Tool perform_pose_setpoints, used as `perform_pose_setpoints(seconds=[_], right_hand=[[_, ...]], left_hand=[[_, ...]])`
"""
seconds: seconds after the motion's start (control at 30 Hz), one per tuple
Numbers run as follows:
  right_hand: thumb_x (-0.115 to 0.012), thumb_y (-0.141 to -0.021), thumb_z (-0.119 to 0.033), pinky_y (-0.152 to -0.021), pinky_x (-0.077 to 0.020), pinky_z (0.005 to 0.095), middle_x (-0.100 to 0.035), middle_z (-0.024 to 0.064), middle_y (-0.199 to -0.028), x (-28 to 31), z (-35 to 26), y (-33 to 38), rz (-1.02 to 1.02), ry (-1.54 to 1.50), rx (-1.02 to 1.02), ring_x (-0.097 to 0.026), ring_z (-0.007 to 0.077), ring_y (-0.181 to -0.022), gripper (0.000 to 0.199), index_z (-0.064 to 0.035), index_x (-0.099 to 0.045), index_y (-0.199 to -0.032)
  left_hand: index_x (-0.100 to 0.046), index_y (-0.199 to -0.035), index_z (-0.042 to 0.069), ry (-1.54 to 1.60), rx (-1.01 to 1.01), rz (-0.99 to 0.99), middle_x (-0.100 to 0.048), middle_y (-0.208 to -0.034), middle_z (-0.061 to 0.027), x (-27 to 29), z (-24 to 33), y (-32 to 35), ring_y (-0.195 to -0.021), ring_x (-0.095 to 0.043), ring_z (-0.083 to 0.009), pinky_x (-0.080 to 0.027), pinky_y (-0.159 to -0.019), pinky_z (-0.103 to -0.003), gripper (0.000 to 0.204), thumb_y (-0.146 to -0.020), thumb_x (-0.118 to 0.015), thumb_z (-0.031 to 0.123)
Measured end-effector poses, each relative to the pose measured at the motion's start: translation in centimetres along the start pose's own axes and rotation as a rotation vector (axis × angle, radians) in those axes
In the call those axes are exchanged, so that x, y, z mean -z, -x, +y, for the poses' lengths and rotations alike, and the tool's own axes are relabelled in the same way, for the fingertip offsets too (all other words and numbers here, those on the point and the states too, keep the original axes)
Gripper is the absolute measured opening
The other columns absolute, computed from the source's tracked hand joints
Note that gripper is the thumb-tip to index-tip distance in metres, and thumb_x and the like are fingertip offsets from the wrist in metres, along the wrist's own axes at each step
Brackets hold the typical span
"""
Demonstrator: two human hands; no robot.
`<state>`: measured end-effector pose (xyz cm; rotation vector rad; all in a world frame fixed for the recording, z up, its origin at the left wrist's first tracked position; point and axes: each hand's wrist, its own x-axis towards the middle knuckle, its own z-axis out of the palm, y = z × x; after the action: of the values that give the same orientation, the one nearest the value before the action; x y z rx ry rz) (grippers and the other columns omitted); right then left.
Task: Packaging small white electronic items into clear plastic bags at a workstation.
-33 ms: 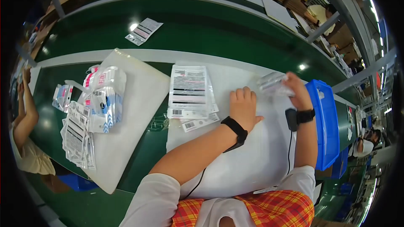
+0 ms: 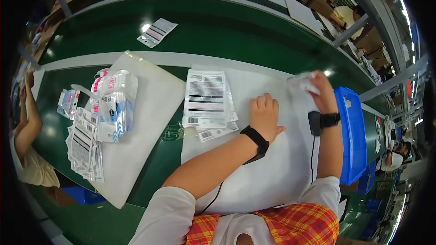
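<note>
My left hand (image 2: 265, 117) lies palm down on the white mat (image 2: 272, 177), its fingers stretched out and nothing in them. To its left is a stack of printed pouches (image 2: 205, 93), back sides up, with further pouches sticking out under it. My right hand (image 2: 323, 91), closed at the mat's far right, grips a small clear-and-white plastic pouch (image 2: 300, 83) smeared by motion. Both wrists wear black bands. Just right of my right hand stands a blue plastic bin (image 2: 352, 136) with a little pale item inside.
On the left, a tilted white board (image 2: 136, 109) bears bundled pouches (image 2: 116, 104), and more pouches (image 2: 84, 143) overlap its edge. A single pouch (image 2: 157, 32) lies on the far green surface. Black cables cross my mat. Another person's arm (image 2: 29, 109) shows at far left.
My right hand has shifted slightly away from me and to the right, taking the clear pouch along. My left hand stays flat on the mat.
</note>
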<state>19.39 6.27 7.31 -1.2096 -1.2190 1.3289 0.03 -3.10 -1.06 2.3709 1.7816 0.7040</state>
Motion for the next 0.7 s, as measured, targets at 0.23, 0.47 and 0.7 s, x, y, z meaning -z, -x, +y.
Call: perform_pose_setpoints(seconds=[0.23, 0.47, 0.7], right_hand=[[-0.061, -0.085, -0.012, -0.081, -0.0493, 0.0314, -0.063, 0.0097, -0.097, -15.9, 1.9, -2.7, -0.578, 0.353, 0.113, -0.062, 0.0213, -0.087, 0.023, -0.0007, -0.058, -0.105], [-0.065, -0.081, -0.016, -0.079, -0.0486, 0.0422, -0.062, 0.0184, -0.096, -22.2, 5.3, -0.1, -0.996, 1.282, 0.74, -0.06, 0.0369, -0.089, 0.03, 0.002, -0.055, -0.103], [-0.059, -0.077, -0.007, -0.073, -0.0474, 0.0441, -0.063, 0.019, -0.088, -16.8, 1.3, -1.2, -0.801, 0.94, 0.469, -0.061, 0.036, -0.088, 0.023, -0.0037, -0.058, -0.1]], left_hand=[[-0.055, -0.116, 0.009, -0.323, -0.161, 0.342, -0.049, -0.134, -0.0157, -8.5, -2.3, -0.5, -0.11, -0.046, -0.0299, -0.036, -0.095, -0.045, 0.063, -0.075, -0.066, 0.055], [-0.049, -0.133, 0.01, 0.193, -0.169, -0.373, -0.044, -0.137, -0.0271, 1.9, -1.6, -1.8, -0.127, -0.04, -0.0463, -0.031, -0.106, -0.054, 0.056, -0.087, -0.049, 0.041], [-0.061, -0.098, 0.006, 0.236, -0.32, 0.565, -0.056, -0.093, -0.0128, -3.7, -1.9, -1.1, -0.092, -0.053, -0.034, -0.042, -0.083, -0.049, 0.026, -0.083, -0.056, 0.027]])
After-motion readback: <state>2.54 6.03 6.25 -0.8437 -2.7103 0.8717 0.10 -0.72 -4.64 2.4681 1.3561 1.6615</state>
